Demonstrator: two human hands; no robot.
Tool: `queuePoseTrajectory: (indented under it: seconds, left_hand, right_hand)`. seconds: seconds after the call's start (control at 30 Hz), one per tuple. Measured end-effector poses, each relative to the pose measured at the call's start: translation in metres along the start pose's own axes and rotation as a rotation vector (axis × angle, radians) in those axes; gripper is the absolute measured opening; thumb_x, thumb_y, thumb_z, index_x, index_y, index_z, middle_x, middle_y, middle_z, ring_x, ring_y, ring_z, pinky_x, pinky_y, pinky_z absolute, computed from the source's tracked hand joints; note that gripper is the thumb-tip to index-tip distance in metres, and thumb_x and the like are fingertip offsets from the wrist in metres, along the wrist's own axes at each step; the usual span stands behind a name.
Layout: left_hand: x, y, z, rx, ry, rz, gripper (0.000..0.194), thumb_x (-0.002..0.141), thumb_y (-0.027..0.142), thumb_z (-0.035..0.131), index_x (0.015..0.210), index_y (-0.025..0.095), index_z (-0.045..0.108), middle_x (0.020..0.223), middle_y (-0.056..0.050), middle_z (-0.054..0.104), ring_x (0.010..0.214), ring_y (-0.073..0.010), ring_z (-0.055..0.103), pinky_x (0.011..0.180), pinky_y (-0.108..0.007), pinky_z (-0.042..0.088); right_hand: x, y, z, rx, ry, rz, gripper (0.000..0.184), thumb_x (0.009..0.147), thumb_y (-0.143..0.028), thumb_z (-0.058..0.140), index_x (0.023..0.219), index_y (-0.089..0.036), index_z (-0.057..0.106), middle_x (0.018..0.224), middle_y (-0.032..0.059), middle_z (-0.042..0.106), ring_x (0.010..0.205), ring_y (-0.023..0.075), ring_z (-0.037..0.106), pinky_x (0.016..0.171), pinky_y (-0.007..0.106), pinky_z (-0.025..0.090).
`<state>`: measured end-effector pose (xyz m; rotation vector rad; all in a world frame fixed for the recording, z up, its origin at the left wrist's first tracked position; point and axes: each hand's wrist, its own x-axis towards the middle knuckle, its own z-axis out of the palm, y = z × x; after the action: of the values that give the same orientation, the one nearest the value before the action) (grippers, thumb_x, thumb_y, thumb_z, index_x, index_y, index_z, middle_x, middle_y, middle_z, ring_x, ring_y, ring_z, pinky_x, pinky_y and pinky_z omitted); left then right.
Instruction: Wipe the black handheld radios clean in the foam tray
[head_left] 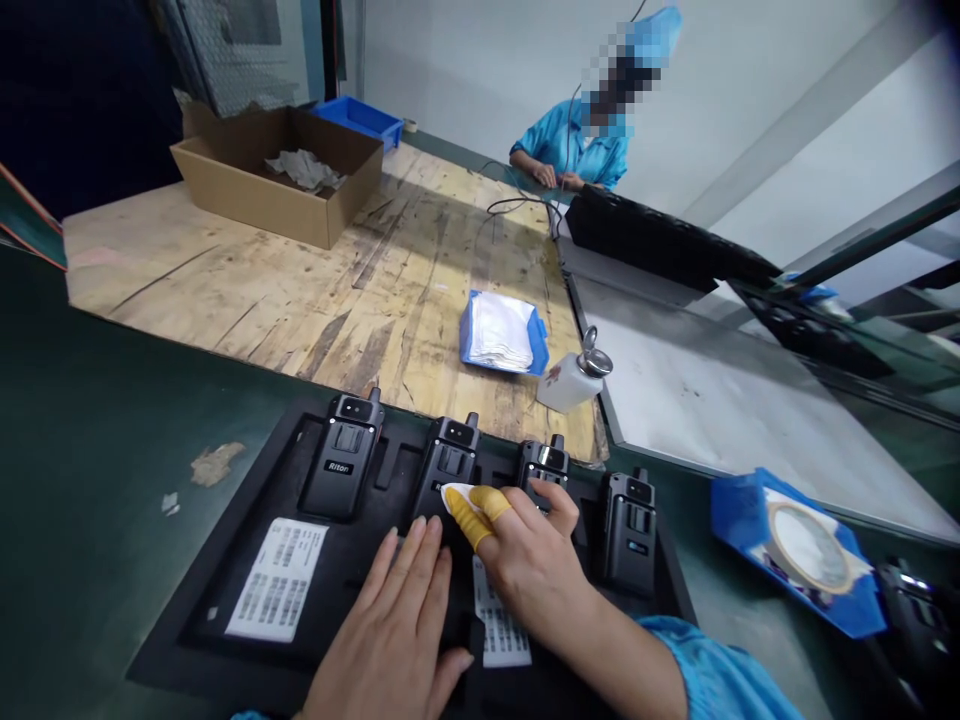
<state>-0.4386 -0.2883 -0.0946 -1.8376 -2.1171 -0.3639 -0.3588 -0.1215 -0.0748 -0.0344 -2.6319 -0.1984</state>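
Several black handheld radios lie in a row in a black tray (187, 640). My right hand (536, 560), with yellow covers on two fingers, pinches a small white wipe (459, 490) against the second radio (450, 452) from the left. My left hand (394, 620) lies flat, fingers stretched, its tips at that radio's lower end. To the left is a radio (341, 460) marked Riton. Behind my right hand another radio (544, 460) is partly hidden, and one more radio (630, 530) lies to the right. Printed label sheets (277, 580) rest in the tray, one partly under my right hand.
Beyond the tray, a blue bin (541, 350) of white wipes and a white pump bottle (570, 382) stand on the wooden board (300, 320). A cardboard box (262, 210) is at the far left. Right is a blue bin (739, 520) with a tape roll (810, 545). A co-worker (574, 140) sits across.
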Motion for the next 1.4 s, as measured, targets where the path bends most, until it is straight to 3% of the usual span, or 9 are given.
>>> queuePoseTrajectory:
  seconds: [0.13,0.33,0.6,0.77,1.03,1.17,1.27,1.4]
  left_hand:
    - [0.0,0.0,0.0,-0.041,0.022,-0.005,0.05,0.087,0.04,0.048,0.122,0.004,0.052,0.131,-0.019,0.054,0.126,-0.0286,0.044,0.099,-0.04,0.042]
    - [0.002,-0.001,-0.004,0.029,-0.02,0.039,0.051,0.086,0.039,0.048,0.121,0.003,0.053,0.128,-0.02,0.057,0.122,-0.0291,0.05,0.091,-0.042,0.049]
    - [0.002,-0.003,-0.004,0.025,-0.018,0.04,0.047,0.086,0.035,0.047,0.12,0.004,0.053,0.131,-0.021,0.053,0.121,-0.029,0.051,0.089,-0.044,0.052]
    - [0.004,-0.003,-0.007,0.043,-0.025,0.05,0.047,0.088,0.037,0.044,0.121,0.004,0.053,0.131,-0.02,0.053,0.12,-0.0293,0.052,0.088,-0.044,0.054]
    - [0.004,-0.004,-0.007,0.036,-0.069,0.059,0.048,0.09,0.035,0.044,0.126,0.004,0.048,0.136,-0.021,0.048,0.127,-0.0303,0.045,0.092,-0.048,0.051]
    - [0.0,-0.009,0.002,-0.019,-0.004,0.063,0.05,0.091,0.038,0.042,0.132,0.008,0.044,0.138,-0.019,0.047,0.126,-0.0299,0.046,0.102,-0.049,0.042]
    - [-0.002,-0.018,0.017,-0.102,0.037,0.048,0.057,0.091,0.043,0.038,0.141,0.015,0.032,0.144,-0.014,0.041,0.128,-0.0298,0.044,0.112,-0.049,0.026]
    - [-0.003,-0.031,0.03,-0.114,0.044,0.121,0.064,0.09,0.047,0.035,0.146,0.018,0.022,0.151,-0.01,0.029,0.134,-0.0296,0.034,0.115,-0.046,0.018]
  right_hand:
    - [0.011,-0.006,0.004,0.018,0.015,-0.009,0.028,0.084,-0.007,0.044,0.072,-0.021,0.065,0.08,0.0026,0.062,0.079,0.0175,0.045,0.092,0.042,0.02]
    - [0.014,-0.004,0.003,0.012,0.03,-0.009,0.03,0.085,-0.006,0.043,0.068,-0.021,0.064,0.079,0.0023,0.061,0.079,0.0169,0.044,0.093,0.041,0.02]
    - [-0.011,0.004,0.0,-0.055,-0.009,0.049,0.022,0.082,-0.007,0.051,0.073,-0.021,0.065,0.082,0.0016,0.059,0.08,0.0161,0.047,0.095,0.041,0.02]
    - [-0.031,0.005,-0.014,-0.037,0.022,0.174,0.032,0.085,-0.005,0.043,0.064,-0.021,0.062,0.078,0.0025,0.061,0.077,0.0159,0.048,0.094,0.04,0.021]
    - [-0.071,-0.024,-0.028,0.127,0.147,0.389,0.03,0.088,-0.009,0.041,0.09,-0.023,0.067,0.078,0.0006,0.063,0.073,0.0144,0.05,0.088,0.038,0.025]
    - [-0.084,-0.04,-0.026,0.187,0.234,0.472,0.029,0.088,-0.016,0.041,0.1,-0.024,0.067,0.081,0.0006,0.062,0.075,0.0143,0.05,0.087,0.038,0.026]
    - [-0.089,-0.046,-0.024,0.19,0.16,0.487,0.032,0.078,-0.016,0.051,0.107,-0.024,0.064,0.089,-0.0004,0.062,0.078,0.0132,0.051,0.088,0.038,0.026]
    - [-0.093,-0.04,-0.023,0.202,0.114,0.522,0.04,0.072,-0.017,0.053,0.11,-0.024,0.063,0.085,0.0012,0.062,0.075,0.0155,0.051,0.085,0.04,0.032]
